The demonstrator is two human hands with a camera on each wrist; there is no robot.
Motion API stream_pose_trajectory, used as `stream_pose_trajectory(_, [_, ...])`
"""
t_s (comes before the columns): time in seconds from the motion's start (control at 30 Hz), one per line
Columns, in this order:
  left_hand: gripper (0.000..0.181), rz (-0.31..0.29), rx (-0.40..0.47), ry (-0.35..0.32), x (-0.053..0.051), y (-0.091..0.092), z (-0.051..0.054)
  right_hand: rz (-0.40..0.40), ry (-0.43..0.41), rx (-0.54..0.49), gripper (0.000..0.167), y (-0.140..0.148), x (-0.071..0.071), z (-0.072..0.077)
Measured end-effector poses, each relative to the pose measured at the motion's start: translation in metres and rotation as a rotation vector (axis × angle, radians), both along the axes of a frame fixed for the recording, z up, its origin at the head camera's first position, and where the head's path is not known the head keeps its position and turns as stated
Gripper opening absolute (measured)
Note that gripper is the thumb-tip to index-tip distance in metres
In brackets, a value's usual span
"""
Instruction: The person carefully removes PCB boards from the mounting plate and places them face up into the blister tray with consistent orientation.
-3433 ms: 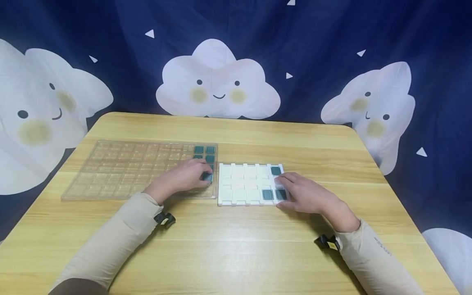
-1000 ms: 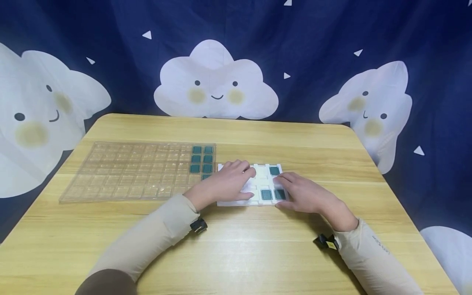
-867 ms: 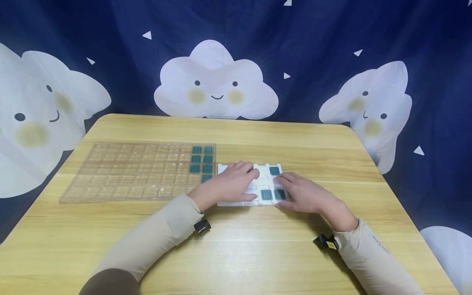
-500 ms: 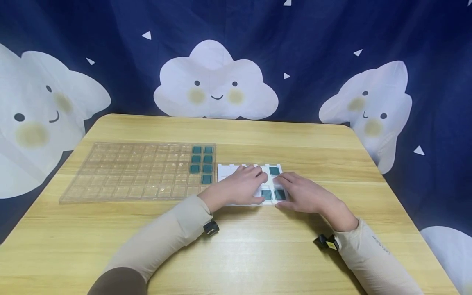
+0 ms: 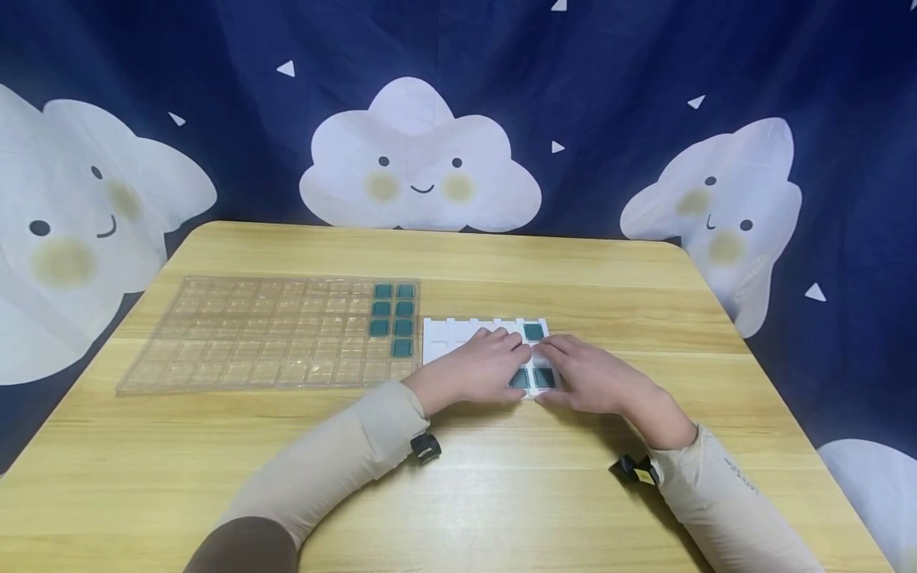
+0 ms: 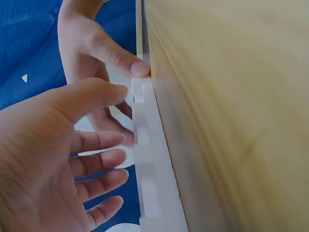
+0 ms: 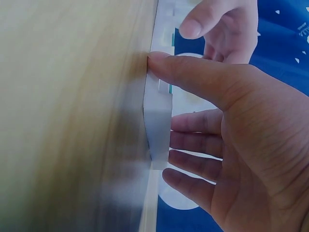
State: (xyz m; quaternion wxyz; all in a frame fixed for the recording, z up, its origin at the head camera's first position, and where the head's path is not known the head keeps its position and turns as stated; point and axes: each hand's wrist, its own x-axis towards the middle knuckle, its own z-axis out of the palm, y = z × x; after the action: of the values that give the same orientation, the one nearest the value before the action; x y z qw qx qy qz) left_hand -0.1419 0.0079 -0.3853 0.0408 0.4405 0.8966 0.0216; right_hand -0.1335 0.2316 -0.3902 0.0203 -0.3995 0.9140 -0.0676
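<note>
In the head view a white compartment tray lies mid-table. Green square chips sit at its right end: one at the back, one at the front corner and a partly covered one beside it. My left hand hovers over the tray near the partly covered chip. In the left wrist view its thumb and loosely bent fingers are apart, nothing seen between them. My right hand holds the tray's right end, thumb on the front edge, fingers over the top.
Left of the white tray lies a wide clear plastic tray with many cells. Several green chips fill cells at its right end. The wooden table ends at a blue cloud-print curtain.
My left hand has moved from the clear tray's right end rightward over the white tray, up to its front chips. A chip formerly under it shows in the clear tray. The right hand stays put.
</note>
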Motion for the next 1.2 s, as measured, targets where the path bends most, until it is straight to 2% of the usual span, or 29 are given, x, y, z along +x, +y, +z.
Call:
stream_pose_trajectory(0.17, [0.057, -0.001, -0.035, 0.029, 0.0002, 0.0036, -0.0048, -0.001, -0.008, 0.002, 0.072, -0.0003, -0.0002, 0.0006])
stream_pose_trajectory(0.43, [0.055, 0.009, -0.062, 0.041, 0.0013, 0.0054, -0.0043, -0.008, -0.014, 0.002, 0.073, -0.0002, -0.0002, 0.0011])
stream_pose_trajectory(0.8, [0.054, 0.006, -0.063, 0.076, 0.0026, 0.0063, -0.0093, 0.004, -0.005, 0.000, 0.071, -0.0006, 0.0007, 0.0002])
stream_pose_trajectory(1.2, [0.054, 0.000, -0.055, 0.120, 0.0020, 0.0066, -0.0096, 0.006, 0.001, -0.002, 0.071, -0.0009, 0.0001, 0.0006])
